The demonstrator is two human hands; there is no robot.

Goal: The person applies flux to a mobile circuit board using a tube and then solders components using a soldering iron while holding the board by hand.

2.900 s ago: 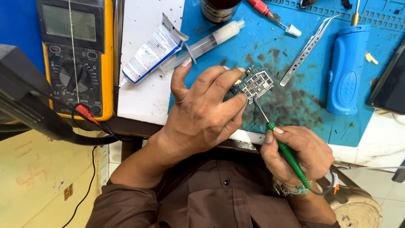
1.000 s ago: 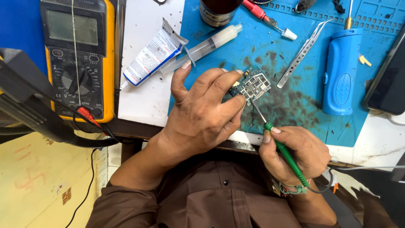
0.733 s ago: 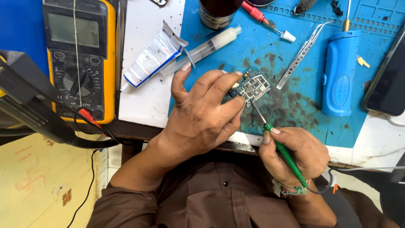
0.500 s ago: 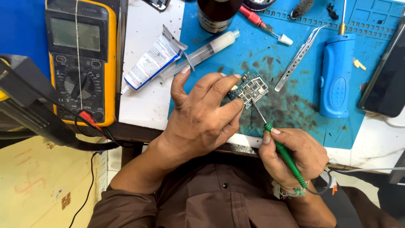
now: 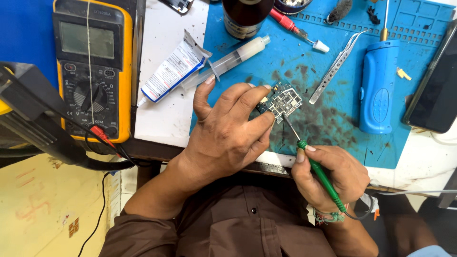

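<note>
A blue work mat (image 5: pixel 333 52) covers most of the bench, stained dark in the middle, with a white surface (image 5: pixel 166 109) along its left edge. On the far left lies a yellow multimeter (image 5: pixel 93 66) with a grey screen and a round dial, its red and black leads running off the bench edge. At the right edge a dark phone (image 5: pixel 435 90) lies face up, partly off the mat. Just left of it rests a blue handheld tool (image 5: pixel 378 85) with a brass tip pointing away from the person.

The left hand (image 5: pixel 228 133) reaches over the bench edge and pinches a small circuit board (image 5: pixel 282 100) between thumb and fingers, holding it over the stained part of the mat (whether the board rests on the mat or is lifted off it cannot be told). The right hand (image 5: pixel 331 176) is closed in a pen grip around a green-handled soldering iron (image 5: pixel 321 173), whose thin metal tip touches the near edge of the board.

Above the left hand, a white tube (image 5: pixel 173 71) lies slanted on the white surface, and a clear syringe (image 5: pixel 233 59) lies beside it, crossing onto the mat. A dark round jar (image 5: pixel 245 16) stands at the top. Metal tweezers (image 5: pixel 335 66) lie between the board and the blue tool, and a red probe (image 5: pixel 295 28) with a white cap lies near the jar.
</note>
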